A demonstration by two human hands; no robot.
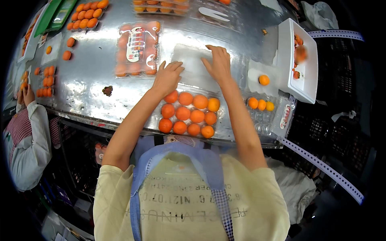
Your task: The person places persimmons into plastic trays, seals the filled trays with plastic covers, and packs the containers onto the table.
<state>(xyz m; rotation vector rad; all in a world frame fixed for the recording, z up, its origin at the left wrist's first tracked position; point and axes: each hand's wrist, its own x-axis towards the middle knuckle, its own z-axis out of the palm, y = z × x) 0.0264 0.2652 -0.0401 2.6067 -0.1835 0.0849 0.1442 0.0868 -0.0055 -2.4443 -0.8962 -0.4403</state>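
Bright metal table (132,94) spreads before the person, dark crates (341,132) stacked beyond its right end. Near the front edge sits a clear tray (218,116) filled with twelve orange fruits (183,113). Its transparent lid (189,56) lies open behind it. The left hand (168,76) and the right hand (219,64) reach over the lid's sides, fingers loose and parted; whether they touch it, one cannot tell. A labelled pack (136,50) crowds the left hand. Right of the right forearm stand a part-filled tray (263,114), a single fruit (263,80) and a white box (285,60). Far left, a co-worker (30,140) handles fruit.
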